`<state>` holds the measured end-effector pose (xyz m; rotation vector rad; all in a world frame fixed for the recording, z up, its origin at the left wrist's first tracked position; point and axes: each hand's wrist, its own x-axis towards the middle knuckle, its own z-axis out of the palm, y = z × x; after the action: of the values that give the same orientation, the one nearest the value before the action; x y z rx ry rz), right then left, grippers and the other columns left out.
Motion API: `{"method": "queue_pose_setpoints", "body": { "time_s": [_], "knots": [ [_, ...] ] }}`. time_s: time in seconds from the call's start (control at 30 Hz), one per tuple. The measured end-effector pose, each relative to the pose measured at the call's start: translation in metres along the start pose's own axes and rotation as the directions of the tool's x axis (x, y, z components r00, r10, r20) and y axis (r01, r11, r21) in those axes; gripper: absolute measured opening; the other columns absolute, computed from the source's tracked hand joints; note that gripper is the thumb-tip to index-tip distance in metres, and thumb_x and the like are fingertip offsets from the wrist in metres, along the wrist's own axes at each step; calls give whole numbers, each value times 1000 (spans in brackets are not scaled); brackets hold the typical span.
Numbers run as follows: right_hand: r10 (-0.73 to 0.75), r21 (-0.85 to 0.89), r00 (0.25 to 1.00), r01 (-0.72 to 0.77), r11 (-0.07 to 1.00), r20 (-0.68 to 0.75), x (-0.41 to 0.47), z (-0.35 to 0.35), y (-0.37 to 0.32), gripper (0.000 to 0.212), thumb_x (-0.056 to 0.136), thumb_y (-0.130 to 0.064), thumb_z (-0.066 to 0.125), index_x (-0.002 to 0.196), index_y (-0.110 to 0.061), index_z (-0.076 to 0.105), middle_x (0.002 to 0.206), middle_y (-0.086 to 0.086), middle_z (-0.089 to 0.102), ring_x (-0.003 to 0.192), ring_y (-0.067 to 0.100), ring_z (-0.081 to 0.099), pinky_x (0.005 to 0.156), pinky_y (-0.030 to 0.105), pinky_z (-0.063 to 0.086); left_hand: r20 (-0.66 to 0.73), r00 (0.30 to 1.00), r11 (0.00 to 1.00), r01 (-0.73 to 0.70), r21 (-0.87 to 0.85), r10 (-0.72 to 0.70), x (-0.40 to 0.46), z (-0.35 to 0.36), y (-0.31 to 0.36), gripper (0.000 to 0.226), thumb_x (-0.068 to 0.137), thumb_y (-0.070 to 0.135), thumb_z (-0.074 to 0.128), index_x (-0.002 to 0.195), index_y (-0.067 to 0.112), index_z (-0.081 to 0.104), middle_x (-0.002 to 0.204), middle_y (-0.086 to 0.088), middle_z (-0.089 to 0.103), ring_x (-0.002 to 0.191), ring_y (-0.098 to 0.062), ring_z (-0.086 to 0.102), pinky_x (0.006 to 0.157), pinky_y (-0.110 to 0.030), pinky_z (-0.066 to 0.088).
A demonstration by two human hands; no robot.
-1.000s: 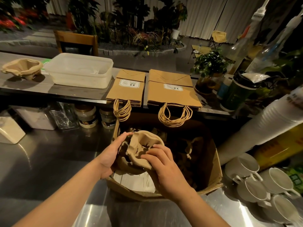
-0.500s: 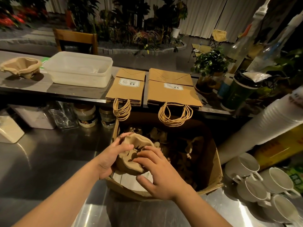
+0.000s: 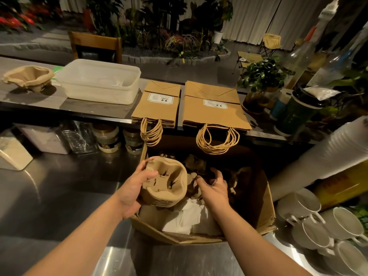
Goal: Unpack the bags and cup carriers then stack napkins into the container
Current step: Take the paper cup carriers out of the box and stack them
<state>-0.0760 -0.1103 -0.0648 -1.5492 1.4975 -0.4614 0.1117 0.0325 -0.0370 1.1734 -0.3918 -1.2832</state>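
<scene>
From the head view, the left hand grips a stack of tan moulded-pulp cup carriers, thumb hooked over the near rim and fingers curled round the far side, holding it tilted with its cup wells facing up and toward the camera, over the left part of the open brown cardboard box. The right hand is down in the box just right of the stack, fingers curled among the loose brown pulp carriers lying there; whether it has hold of one cannot be told in the dim light. White paper napkins lie in the box bottom directly under the held stack, nearer the left hand than the right. The translucent white plastic container sits on the raised steel shelf up and to the left, well apart from the box, with another tan carrier stack beside it; so the held stack's way out runs up and left, on the left arm's side. Two piles of flat brown paper bags with twine handles lie on the shelf straight ahead. Compared with half a second ago, the right hand has let go of the stack and moved right into the box, and the left hand alone has raised and turned the stack.
</scene>
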Motion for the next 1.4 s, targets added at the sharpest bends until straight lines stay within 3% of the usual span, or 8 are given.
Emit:
{"method": "queue_pose_setpoints", "body": {
  "time_s": [0.17, 0.43, 0.53, 0.67, 0.8, 0.93, 1.27, 1.4],
  "knots": [
    [95, -93, 995, -92, 991, 37, 15, 15, -19, 91, 83, -50, 78, 156, -34, 26, 161, 12, 17, 146, 40, 30, 109, 50, 43, -8, 1000, 1000, 6, -16, -6, -1, 0, 1, 51, 75, 29, 68, 125, 41, 65, 128, -14, 70, 120, -40, 64, 106, -64, 46],
    [517, 419, 841, -532, 736, 160, 57, 41, -6, 60, 95, -57, 49, 142, -20, 44, 137, 17, 56, 122, 45, 54, 104, 67, 41, 0, 1000, 1000, 4, -7, -4, 0, -2, 0, 53, 77, 31, 67, 130, 39, 62, 130, -14, 68, 121, -41, 63, 104, -64, 48],
    [544, 430, 796, -603, 672, 266, 42, 33, -17, 57, 93, -54, 54, 138, -18, 51, 137, 16, 59, 128, 48, 52, 106, 72, 32, 12, 1000, 1000, 6, 3, -6, 1, -3, -1, 54, 78, 32, 67, 131, 40, 61, 132, -13, 67, 124, -41, 61, 106, -64, 46],
    [508, 442, 809, -587, 678, 296, 24, 28, -26, 21, 103, -34, 54, 116, -18, 59, 119, 17, 62, 125, 47, 54, 105, 67, 40, 15, 1000, 1000, 5, 7, -5, 1, -2, 1, 55, 77, 31, 67, 131, 40, 61, 132, -12, 67, 123, -40, 63, 104, -60, 49],
    [501, 524, 785, -617, 587, 364, 16, 30, -16, 18, 106, -28, 50, 109, -18, 64, 98, 17, 59, 117, 45, 54, 98, 62, 48, 19, 1000, 1000, 5, -10, -5, 1, -3, 1, 55, 77, 31, 67, 131, 40, 61, 130, -11, 69, 121, -38, 65, 101, -58, 51],
    [489, 615, 760, -641, 459, 428, 12, 21, -6, 19, 103, -27, 58, 98, -11, 66, 109, 23, 66, 104, 44, 62, 99, 61, 51, 18, 1000, 1000, 7, -10, -7, 2, -4, -1, 55, 77, 31, 67, 131, 41, 62, 133, -12, 67, 124, -40, 62, 108, -65, 44],
    [351, 596, 903, -428, 679, 247, -3, -8, 14, 19, 99, -15, 58, 107, -24, 73, 108, 15, 75, 103, 39, 68, 94, 61, 54, 2, 1000, 1000, 17, -3, -17, 1, -1, 0, 55, 74, 31, 67, 128, 41, 63, 127, -12, 71, 122, -40, 62, 109, -65, 43],
    [220, 573, 946, -320, 755, 239, -17, -27, 18, 19, 99, -14, 62, 113, -25, 69, 96, 13, 78, 88, 35, 76, 70, 53, 62, -1, 999, 998, 42, 36, -42, 1, 0, 1, 55, 75, 31, 68, 129, 41, 63, 126, -12, 71, 122, -41, 62, 106, -65, 45]
  ]
}}
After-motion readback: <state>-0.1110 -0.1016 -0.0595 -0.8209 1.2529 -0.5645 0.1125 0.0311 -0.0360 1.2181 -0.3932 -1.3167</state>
